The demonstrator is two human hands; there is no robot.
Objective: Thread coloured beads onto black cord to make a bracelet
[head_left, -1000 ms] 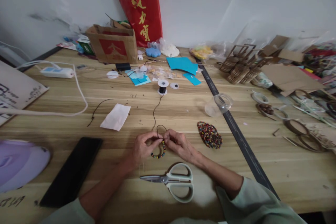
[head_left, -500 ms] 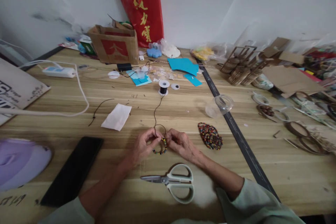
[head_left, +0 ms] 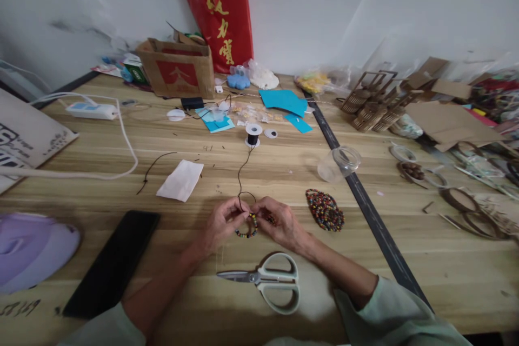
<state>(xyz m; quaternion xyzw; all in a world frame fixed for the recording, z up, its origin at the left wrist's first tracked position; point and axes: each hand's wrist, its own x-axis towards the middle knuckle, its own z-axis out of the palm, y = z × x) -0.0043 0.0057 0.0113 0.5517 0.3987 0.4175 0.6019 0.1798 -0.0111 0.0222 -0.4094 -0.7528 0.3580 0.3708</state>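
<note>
Left hand (head_left: 222, 223) grip pinches black cord (head_left: 239, 178) atop bead loop (head_left: 255, 223), just beyond scissors (head_left: 256, 277); right hand (head_left: 286, 227) grip holds other beads (head_left: 271, 219). Keep cord snug, likely slips otherwise.

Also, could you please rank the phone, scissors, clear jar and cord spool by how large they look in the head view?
Largest to smallest, as they look:
1. Phone
2. Scissors
3. Clear jar
4. Cord spool
</note>
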